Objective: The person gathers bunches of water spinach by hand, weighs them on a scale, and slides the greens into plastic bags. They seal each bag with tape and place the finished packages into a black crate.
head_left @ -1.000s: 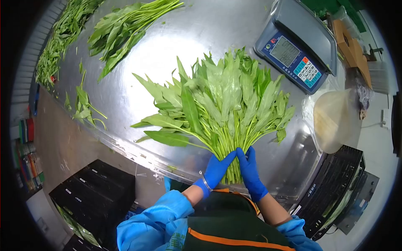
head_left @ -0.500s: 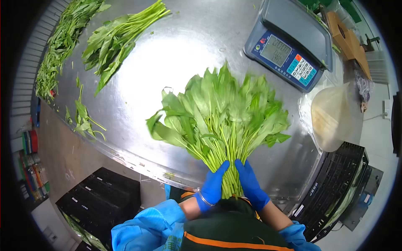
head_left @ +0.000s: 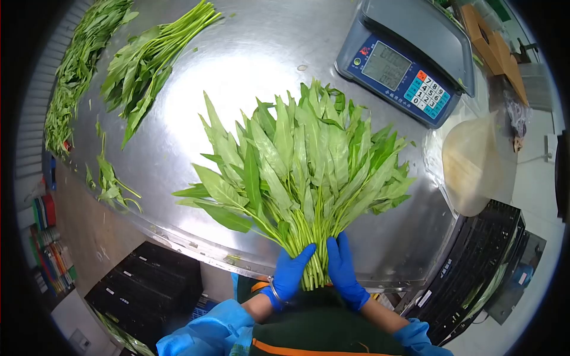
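A large bunch of leafy greens (head_left: 309,160) lies fanned out on the metal table, its leaves pointing away from me and its stems toward me. My left hand (head_left: 290,274), in a blue glove, is wrapped against the left side of the stems. From the right, my right hand (head_left: 345,270), also gloved in blue, presses on the same stems with its fingers together. The stem ends show between the two hands, at the table's near edge. The undersides of both hands are hidden.
A digital scale (head_left: 407,65) stands at the upper right, with plastic bags (head_left: 472,163) below it. A smaller bunch (head_left: 151,62), a leafy heap (head_left: 83,71) and loose sprigs (head_left: 110,181) lie on the left of the metal table (head_left: 249,77). Black crates (head_left: 145,291) stand below.
Both hands have moved slightly down and left with the stems. The leaves have spread wider to the left and now look sharp instead of blurred. The view has shifted a little.
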`<state>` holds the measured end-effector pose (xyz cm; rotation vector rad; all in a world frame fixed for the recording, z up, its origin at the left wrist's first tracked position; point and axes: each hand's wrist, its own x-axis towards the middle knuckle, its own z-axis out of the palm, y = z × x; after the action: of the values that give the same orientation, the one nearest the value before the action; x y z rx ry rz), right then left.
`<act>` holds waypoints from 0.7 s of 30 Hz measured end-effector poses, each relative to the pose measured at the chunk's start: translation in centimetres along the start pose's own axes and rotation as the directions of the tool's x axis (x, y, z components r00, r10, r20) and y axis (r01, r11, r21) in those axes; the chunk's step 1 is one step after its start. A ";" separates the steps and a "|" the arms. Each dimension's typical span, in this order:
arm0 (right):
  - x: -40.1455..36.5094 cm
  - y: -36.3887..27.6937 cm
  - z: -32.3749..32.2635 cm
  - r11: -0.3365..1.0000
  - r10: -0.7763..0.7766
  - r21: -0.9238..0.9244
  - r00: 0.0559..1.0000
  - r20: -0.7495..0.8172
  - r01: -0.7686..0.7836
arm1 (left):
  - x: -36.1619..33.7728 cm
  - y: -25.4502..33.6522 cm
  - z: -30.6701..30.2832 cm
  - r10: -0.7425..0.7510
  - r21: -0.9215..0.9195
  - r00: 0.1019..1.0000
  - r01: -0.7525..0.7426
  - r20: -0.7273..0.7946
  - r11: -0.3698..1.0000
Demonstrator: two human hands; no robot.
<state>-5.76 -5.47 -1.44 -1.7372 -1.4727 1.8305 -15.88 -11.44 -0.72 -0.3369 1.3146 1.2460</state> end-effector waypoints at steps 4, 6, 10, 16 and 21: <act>0.2 0.0 0.0 0.996 0.024 -0.088 0.999 0.043 -0.020 | 0.4 0.0 0.1 -0.082 -0.004 0.996 0.083 0.046 0.997; 0.2 0.7 -0.1 0.999 0.036 -0.034 0.998 0.044 -0.035 | 0.2 -1.1 0.1 0.148 0.011 0.984 -0.148 -0.099 0.989; 0.2 2.2 0.5 0.977 -0.022 0.211 0.999 0.033 0.015 | 0.5 -1.6 -0.2 0.321 0.151 0.926 -0.294 -0.200 0.944; 0.2 1.4 1.0 0.951 -0.016 0.310 1.000 -0.018 0.021 | 0.9 0.6 0.1 0.121 0.098 0.984 -0.108 -0.132 0.989; 0.4 1.6 0.0 0.940 0.006 0.337 0.994 0.112 -0.044 | 1.1 1.3 0.5 -0.024 0.068 0.998 0.028 -0.055 0.997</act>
<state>-5.10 -5.93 -2.89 -1.5155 -1.0883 2.0760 -16.91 -10.02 -0.97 -0.3400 1.3918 1.1740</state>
